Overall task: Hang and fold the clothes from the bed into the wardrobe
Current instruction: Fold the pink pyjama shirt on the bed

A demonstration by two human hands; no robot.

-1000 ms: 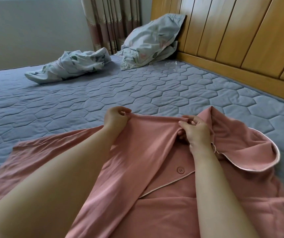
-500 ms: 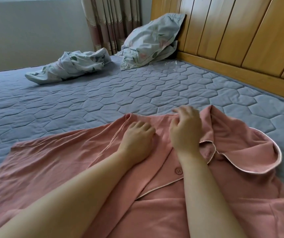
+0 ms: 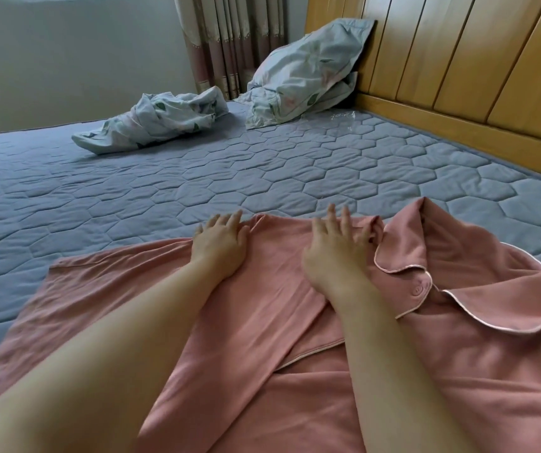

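Observation:
A pink pyjama shirt with white piping, a rounded collar and a button lies spread on the blue quilted bed in front of me. One side is folded over across the front. My left hand lies flat on the folded fabric near its far edge, fingers straight. My right hand presses flat on the same fold just left of the collar, fingers spread and straight. Neither hand grips the cloth.
A crumpled light floral cloth lies at the far left of the bed. A floral pillow leans against the wooden headboard on the right. Curtains hang behind, beside a pale wall.
Both hands let go of the pinched fabric edge, laid it down and now press flat on it. The left hand slid left and the fingers of both stretched out.

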